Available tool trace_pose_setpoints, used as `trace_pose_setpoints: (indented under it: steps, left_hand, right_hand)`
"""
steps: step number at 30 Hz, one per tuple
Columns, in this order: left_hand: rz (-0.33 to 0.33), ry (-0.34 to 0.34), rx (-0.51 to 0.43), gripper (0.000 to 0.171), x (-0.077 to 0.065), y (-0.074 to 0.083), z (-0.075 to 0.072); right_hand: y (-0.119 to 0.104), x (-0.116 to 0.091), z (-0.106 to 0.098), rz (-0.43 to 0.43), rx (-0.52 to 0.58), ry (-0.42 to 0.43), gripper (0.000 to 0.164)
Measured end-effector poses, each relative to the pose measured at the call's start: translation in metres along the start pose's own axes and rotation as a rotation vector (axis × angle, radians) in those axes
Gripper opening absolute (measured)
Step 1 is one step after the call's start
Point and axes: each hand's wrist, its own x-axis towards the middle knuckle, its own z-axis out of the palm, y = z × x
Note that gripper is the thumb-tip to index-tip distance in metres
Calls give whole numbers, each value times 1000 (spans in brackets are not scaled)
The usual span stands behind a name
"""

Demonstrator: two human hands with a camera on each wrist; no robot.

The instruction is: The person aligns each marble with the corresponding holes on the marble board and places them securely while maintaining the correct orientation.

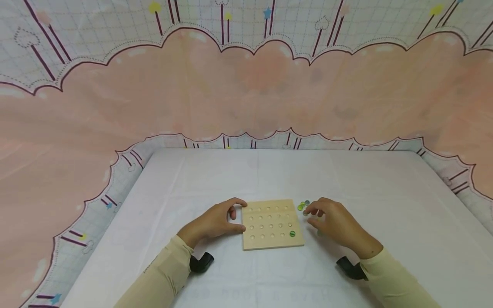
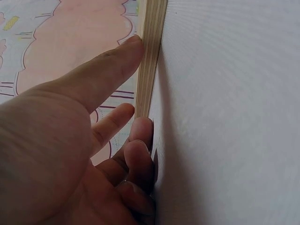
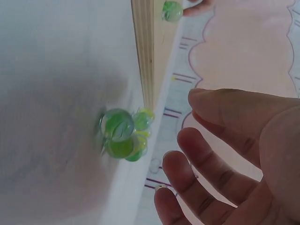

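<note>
A light wooden board (image 1: 273, 246) with rows of round hollows lies on the white table. In its near right hollow sits a green glass marble (image 1: 292, 234), also visible in the right wrist view. My left hand (image 1: 215, 220) touches the board's left edge with thumb and index finger, the other fingers bent beside it. The layered edge (image 2: 151, 61) shows in the left wrist view. Right of the board, my right hand (image 1: 333, 222) hovers over several loose marbles (image 3: 118, 125), green and yellow-green, its fingers slightly bent and apart with nothing between them.
The white table (image 1: 215, 175) spreads around the board on all sides. A peach and white patterned cloth (image 1: 246, 94) hangs behind it and along the sides. A dark strap piece (image 1: 201, 262) sticks out at the left wrist, another (image 1: 351, 268) at the right.
</note>
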Motion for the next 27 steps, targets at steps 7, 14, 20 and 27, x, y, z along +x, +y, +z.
trace_pose_setpoints:
  steps: [7, 14, 20, 27]
  left_hand:
    - [1, 2, 15, 60, 1, -3, 2]
    - [15, 5, 16, 60, 2, -5, 2]
    - [-3, 2, 14, 60, 2, -4, 1]
    - [-1, -2, 19, 60, 2, -3, -2]
  right_hand:
    - [6, 0, 2, 31, -15, 23, 16]
    - [12, 4, 2, 99, -20, 18, 18]
    - [19, 7, 1, 116, -10, 7, 18]
    - [24, 10, 1, 145, -11, -20, 19]
